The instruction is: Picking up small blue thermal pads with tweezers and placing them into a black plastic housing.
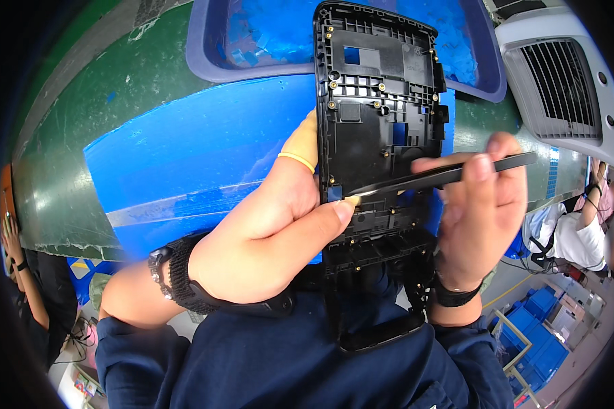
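A black plastic housing [361, 129] with ribs, brass inserts and small windows is held up in front of me. My left hand [273, 232] grips its left edge, the thumb lying over the inner face; a yellow finger cot or band covers part of a finger. In my right hand [481, 204] is a pair of black tweezers [436, 178], pinched between thumb and fingers. Their tips point left, near my left thumb tip and a small dark blue piece [335, 193] on the housing. Whether the tips hold anything cannot be made out.
A blue sheet [184, 157] covers part of the green worktable [143, 88]. Behind the housing stands a blue-grey tray [201, 51] with blue film scraps. A white unit with a dark grille [556, 85] is at right. Other people sit at both sides.
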{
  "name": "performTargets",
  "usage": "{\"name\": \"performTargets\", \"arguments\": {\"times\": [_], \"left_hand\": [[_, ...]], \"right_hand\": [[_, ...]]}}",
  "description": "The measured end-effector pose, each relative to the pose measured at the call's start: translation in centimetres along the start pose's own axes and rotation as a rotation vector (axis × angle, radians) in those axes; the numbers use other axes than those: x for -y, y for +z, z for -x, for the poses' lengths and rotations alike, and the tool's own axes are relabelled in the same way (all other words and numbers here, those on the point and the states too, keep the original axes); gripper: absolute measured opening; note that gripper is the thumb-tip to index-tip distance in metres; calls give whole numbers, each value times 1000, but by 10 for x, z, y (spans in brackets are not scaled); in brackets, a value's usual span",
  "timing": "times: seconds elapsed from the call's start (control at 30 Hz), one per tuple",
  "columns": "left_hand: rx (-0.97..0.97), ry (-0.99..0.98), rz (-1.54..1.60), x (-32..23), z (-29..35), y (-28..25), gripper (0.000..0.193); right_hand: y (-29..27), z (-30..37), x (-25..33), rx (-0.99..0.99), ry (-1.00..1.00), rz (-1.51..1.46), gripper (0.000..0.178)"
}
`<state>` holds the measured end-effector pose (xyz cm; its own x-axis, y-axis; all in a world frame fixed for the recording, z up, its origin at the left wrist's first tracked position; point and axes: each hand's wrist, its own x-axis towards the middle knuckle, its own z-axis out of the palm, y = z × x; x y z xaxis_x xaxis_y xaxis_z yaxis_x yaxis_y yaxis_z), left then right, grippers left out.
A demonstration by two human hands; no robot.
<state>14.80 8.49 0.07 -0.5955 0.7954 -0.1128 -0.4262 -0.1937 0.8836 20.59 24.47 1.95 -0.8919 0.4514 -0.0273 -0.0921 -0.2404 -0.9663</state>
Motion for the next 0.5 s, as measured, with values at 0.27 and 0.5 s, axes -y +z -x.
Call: {"name": "performTargets", "arguments": {"times": [0.27, 0.5], "left_hand": [[-65, -52, 210, -18, -4, 6, 67], [74, -101, 86, -24, -11, -12, 68]], "right_hand": [[-34, -23, 22, 108, -349, 121, 21], [-22, -36, 37, 375, -433, 330, 23]]}}
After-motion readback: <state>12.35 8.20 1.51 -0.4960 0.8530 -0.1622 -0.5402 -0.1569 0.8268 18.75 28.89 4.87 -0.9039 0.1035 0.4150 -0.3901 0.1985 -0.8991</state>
